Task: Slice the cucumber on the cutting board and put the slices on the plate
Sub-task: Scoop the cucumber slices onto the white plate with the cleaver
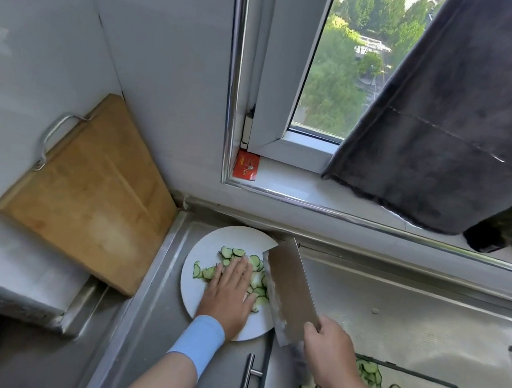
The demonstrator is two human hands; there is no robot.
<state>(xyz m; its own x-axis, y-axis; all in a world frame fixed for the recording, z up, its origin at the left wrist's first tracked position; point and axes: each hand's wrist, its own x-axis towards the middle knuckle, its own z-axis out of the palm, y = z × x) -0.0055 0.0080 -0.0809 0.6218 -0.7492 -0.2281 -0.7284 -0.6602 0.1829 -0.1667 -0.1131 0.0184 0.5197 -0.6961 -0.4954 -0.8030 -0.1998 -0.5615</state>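
Many cucumber slices (257,263) on white plate (199,292), left hand (228,293) atop

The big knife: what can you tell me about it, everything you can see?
The cleaver is a broad, rectangular blade of shiny steel, with pale smears near its edge. The right hand grips it at the blade's rear end. It is held tilted, flat side up, over the right rim of the white plate, its edge next to the cucumber slices there.
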